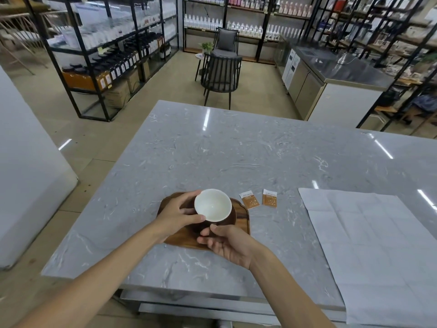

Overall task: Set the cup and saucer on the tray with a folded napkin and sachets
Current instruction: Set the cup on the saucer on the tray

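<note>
Left hand (pixel 176 215): grips the white round ceramic cup (pixel 212 205) by its rim.
Right hand (pixel 227 245): pinches the dark wooden saucer (pixel 230 218) at its near edge.
Wooden tray (pixel 242 214): under both.
Two orange sachets (pixel 259 199): just right of it.
White unfolded napkin (pixel 378 252): far right.

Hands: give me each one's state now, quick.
Left hand: fingers curled round the cup, holding it.
Right hand: fingers at the saucer edge under the cup; grip cannot be told.

Bench (pixel 236 150): glossy grey marble-look stone. Tray (pixel 243 218): dark, smooth wood. Cup (pixel 212 205): glazed white ceramic. Napkin (pixel 369 245): matt, creased white paper.
</note>
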Tool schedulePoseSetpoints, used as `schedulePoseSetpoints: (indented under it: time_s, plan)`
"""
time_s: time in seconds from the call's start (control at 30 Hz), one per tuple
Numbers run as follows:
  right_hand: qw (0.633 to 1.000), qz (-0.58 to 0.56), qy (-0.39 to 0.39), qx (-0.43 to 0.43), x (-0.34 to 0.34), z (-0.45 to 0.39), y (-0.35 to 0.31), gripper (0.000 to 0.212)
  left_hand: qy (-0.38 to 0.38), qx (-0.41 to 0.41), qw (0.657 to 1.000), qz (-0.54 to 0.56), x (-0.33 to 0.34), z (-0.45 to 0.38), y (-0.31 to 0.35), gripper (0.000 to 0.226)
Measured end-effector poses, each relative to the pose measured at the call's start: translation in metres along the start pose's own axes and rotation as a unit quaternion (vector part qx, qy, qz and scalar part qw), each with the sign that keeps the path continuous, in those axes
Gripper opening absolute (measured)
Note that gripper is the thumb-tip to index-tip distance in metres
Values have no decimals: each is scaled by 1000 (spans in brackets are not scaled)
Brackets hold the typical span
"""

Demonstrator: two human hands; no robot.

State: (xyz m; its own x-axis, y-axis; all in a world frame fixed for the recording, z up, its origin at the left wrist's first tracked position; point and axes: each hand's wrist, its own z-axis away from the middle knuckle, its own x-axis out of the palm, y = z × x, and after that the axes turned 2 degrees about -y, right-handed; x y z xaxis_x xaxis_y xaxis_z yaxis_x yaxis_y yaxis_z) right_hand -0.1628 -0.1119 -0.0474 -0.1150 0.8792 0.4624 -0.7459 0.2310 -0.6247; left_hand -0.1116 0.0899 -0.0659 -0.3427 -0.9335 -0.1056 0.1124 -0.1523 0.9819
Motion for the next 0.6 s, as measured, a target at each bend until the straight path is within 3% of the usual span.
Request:
schedulePoseSetpoints:
  time_s: [0.17, 0.27, 0.33, 0.47, 0.5, 0.6]
  plan:
    - [998, 61, -5, 4, 1, 4, 2, 34, 1, 0, 1000, -1, -2, 1, -5, 74]
    - [982, 187, 13, 6, -3, 12, -1, 40, -2, 3, 1000, -11, -4, 1, -6, 74]
    - [958, 274, 73, -31, -12, 20, -10, 40, -8, 4, 1000, -23, -5, 1, -5, 71]
    - [884, 349, 232, -209, -40, 27, -31, 22, -11, -3, 999, -47, -5, 2, -4, 74]
    - [876, 357, 223, -236, -43, 27, -34, 14, -8, 0, 999, -50, -5, 1, -5, 76]
    - [866, 412, 137, -248, -37, 20, -33, 41, -17, 9, 998, -59, -6, 0, -5, 77]
